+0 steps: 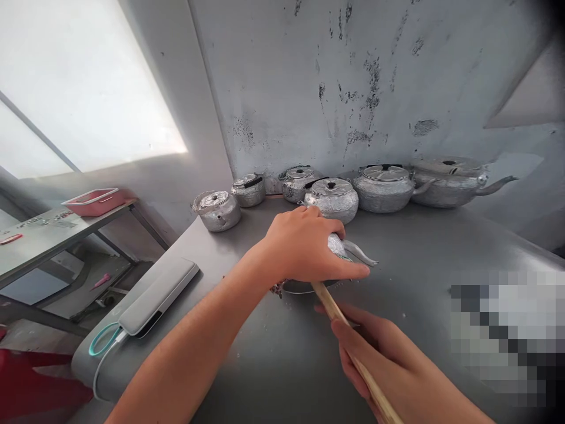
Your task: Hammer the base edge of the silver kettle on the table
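My left hand (304, 244) is clasped over a silver metal kettle (336, 244), thumb and fingers spread around its body. The kettle seems tipped, and its curved spout (361, 252) points right. A dark round opening with a thin rim shows below my palm; most of the body is hidden by the hand. My right hand (371, 347) is wrapped around a pale wooden stick (327, 299). The stick's far end reaches the kettle's opening under my left hand, and what is at that end is out of sight.
Several lidded silver kettles (333, 200) line the wall along the back of the grey table (424, 253). A power bank (159, 297) with a cable lies at the left edge. Further left, a pink tray (95, 202) stands on another table, above a red object (39, 383).
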{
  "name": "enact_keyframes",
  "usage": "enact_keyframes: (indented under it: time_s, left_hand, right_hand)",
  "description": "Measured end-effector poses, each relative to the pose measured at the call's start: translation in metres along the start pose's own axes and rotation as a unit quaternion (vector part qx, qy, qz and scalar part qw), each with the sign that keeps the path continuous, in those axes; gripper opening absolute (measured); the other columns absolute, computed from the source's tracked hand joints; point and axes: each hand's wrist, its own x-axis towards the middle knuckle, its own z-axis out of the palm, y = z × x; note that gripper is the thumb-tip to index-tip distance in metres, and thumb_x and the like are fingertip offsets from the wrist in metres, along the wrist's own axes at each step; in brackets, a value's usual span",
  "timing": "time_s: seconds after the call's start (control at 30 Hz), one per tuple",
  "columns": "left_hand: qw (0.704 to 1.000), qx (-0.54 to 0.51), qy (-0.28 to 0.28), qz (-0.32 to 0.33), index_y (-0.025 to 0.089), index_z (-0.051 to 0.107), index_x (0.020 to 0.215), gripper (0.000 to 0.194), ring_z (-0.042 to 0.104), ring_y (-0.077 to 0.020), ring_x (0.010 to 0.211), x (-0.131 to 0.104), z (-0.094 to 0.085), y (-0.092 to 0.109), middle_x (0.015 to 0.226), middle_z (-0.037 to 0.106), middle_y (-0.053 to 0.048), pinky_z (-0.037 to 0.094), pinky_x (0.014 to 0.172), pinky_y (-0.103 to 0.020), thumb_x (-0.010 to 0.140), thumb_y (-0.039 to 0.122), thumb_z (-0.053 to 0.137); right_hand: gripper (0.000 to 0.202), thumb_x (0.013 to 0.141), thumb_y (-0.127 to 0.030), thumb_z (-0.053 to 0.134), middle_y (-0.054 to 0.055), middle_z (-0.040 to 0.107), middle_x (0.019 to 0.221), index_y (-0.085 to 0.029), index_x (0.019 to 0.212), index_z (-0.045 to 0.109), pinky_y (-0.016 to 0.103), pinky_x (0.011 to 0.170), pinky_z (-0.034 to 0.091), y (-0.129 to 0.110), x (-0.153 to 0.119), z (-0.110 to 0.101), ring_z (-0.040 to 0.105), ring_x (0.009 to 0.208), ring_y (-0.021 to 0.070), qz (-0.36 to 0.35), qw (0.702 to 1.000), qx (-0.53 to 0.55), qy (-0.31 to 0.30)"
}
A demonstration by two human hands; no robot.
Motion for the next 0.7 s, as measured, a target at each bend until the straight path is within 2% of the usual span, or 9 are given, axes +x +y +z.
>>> enact_keyframes:
  time_s: [0.1,0.27,0.47,0.7]
  left_hand:
    - [1.000,0.000,0.001,0.000,0.032,0.070,0.117,0.062,0.057,-0.0301,0.112,-0.0002,0.0003,0.0001,0.112,0.063,-0.005,0.045,0.098,-0.045,0.077,0.078,0.058]
    - [1.000,0.000,0.001,0.001,0.032,0.070,0.117,0.062,0.057,-0.0301,0.113,-0.0008,-0.0003,0.0006,0.113,0.063,-0.005,0.045,0.099,-0.045,0.077,0.077,0.058]
    - [1.000,-0.002,0.003,0.001,0.032,0.070,0.117,0.061,0.058,-0.0300,0.112,-0.0004,-0.0001,-0.0002,0.112,0.064,-0.005,0.045,0.098,-0.045,0.077,0.077,0.058]
    - [1.000,-0.002,0.004,0.004,0.033,0.070,0.116,0.061,0.058,-0.0291,0.111,-0.0005,0.0007,-0.0009,0.111,0.063,-0.005,0.045,0.096,-0.045,0.078,0.078,0.057]
  right_hand:
    - [0.041,0.103,-0.053,0.033,-0.007,0.044,0.057,-0.023,0.082,0.050,0.021,0.042,0.039,0.0022,0.0005,0.0004,0.041,0.044,0.0095,-0.022,0.999,-0.025,0.000]
    - [0.045,0.104,-0.058,0.029,-0.007,0.043,0.058,-0.024,0.082,0.049,0.023,0.043,0.038,0.0061,0.0043,0.0002,0.041,0.045,0.0100,-0.038,0.998,-0.044,-0.007]
    - [0.040,0.106,-0.049,0.031,-0.006,0.046,0.056,-0.024,0.078,0.047,0.026,0.050,0.039,0.0058,0.0016,0.0013,0.043,0.050,0.0119,-0.107,0.989,-0.104,0.016]
    - [0.041,0.107,-0.046,0.027,-0.007,0.047,0.057,-0.024,0.078,0.047,0.026,0.051,0.039,0.0061,0.0001,0.0034,0.047,0.049,0.0111,-0.103,0.989,-0.107,0.015]
